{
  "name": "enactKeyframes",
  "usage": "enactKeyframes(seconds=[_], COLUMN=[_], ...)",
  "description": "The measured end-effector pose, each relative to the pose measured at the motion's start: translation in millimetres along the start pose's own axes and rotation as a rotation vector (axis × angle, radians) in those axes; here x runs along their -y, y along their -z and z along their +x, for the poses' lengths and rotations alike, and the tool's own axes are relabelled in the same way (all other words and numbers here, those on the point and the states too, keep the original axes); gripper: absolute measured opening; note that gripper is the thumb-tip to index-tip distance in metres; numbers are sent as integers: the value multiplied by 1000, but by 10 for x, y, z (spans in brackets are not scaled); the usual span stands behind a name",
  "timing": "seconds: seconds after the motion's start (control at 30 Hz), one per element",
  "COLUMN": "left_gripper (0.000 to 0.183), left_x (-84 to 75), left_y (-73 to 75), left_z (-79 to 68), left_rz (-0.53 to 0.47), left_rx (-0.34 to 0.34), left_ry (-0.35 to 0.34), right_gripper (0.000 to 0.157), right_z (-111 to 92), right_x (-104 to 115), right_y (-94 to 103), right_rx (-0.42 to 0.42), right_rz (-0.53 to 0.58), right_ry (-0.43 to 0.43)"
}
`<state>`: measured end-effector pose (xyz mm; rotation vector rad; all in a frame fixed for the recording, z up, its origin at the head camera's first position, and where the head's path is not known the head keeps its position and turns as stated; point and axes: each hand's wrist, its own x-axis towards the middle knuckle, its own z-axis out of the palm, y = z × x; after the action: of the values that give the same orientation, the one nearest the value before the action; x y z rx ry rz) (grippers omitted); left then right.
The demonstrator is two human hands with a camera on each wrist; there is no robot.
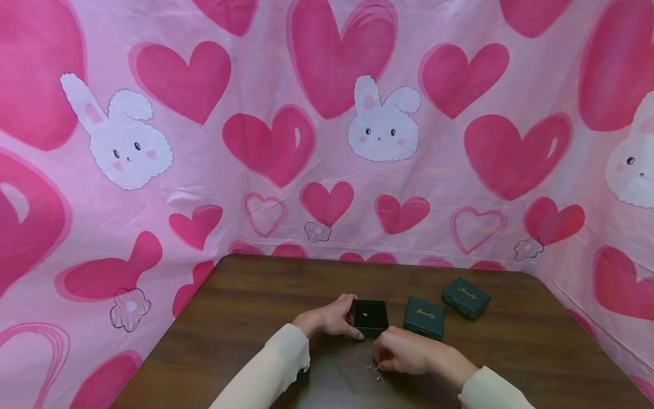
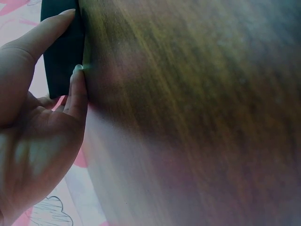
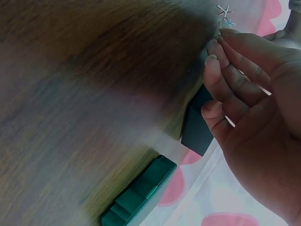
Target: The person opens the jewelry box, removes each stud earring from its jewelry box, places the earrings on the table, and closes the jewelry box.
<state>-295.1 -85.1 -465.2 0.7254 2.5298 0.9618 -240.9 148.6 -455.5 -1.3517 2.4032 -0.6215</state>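
Observation:
An open, dark-lined jewelry box [image 1: 370,314] lies on the table with a tiny silver piece [image 1: 365,314] inside. My left hand [image 1: 334,318] grips this box at its left and near corner. In the left wrist view, the thumb lies along the dark box side [image 2: 63,56]. Nearer to me, my right hand [image 1: 403,350] pinches a tiny silver piece between thumb and index fingertips [image 3: 228,33]; most of it is hidden. Small silver star-shaped pieces [image 3: 225,10] lie right beside those fingertips, also visible as loose silver bits [image 1: 379,379] in the head view.
A closed green jewelry box [image 1: 424,317] with gold lettering stands just right of the open one. Another closed green box [image 1: 466,297] sits farther back to the right. The brown wooden table [image 1: 276,278] meets a pink heart-and-rabbit cloth [image 1: 327,170] behind and at the sides.

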Motion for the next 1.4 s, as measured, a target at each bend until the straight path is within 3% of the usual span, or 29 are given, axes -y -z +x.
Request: enactKeyframes(seconds=[0.2,0.5,1.1,1.4], left_gripper=[65,67,64,62], left_x=[8,53,-9,-27], left_y=[-3,-13,-1,4], left_z=[13,14,-8,-15], left_rz=[-3,-6,-16,-9], left_rx=[-9,0,7,11], left_ry=[-10,-13,0,-1], right_gripper=[11,10,10,13], right_z=[-8,-21,87,114], right_x=[91,111,59,11], right_y=[11,126,307,374], right_rx=[-2,-20,-197,-221], right_rz=[34,73,-139,-139], right_ry=[-70,-53,-142,-186])
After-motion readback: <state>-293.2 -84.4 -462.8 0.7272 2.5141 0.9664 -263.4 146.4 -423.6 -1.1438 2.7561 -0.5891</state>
